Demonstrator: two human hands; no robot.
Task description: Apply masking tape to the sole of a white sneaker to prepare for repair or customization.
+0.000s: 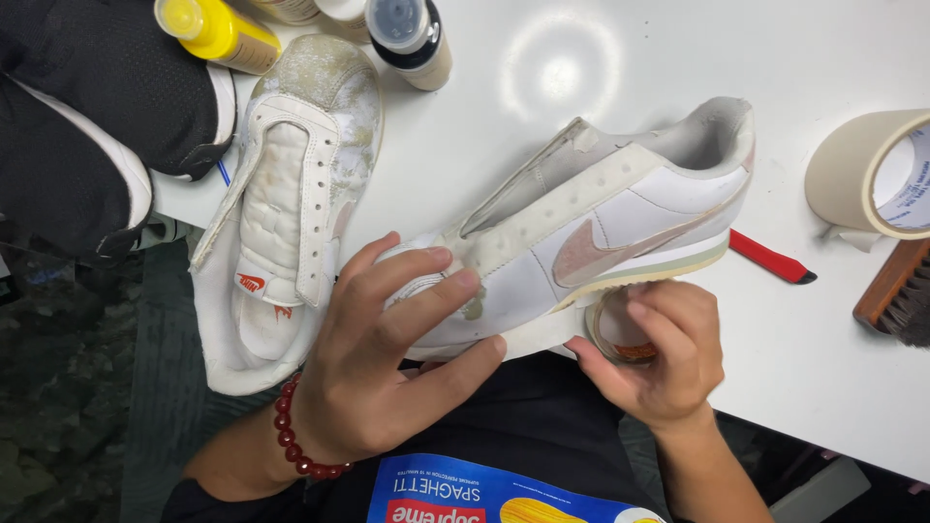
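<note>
White leather sneaker with a pink side mark, toe clasped by the left hand; right hand pinches a small tape roll against its sole.

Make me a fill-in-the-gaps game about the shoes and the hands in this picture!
1. The left hand grips the toe of a white ____ lying on its side.
2. The right hand holds a small roll of ____ against the sole.
3. The bracelet on the left wrist is made of ____ beads.
4. The bottle at the top of the table has a ____ cap.

Missing words: shoe; tape; red; yellow
</note>
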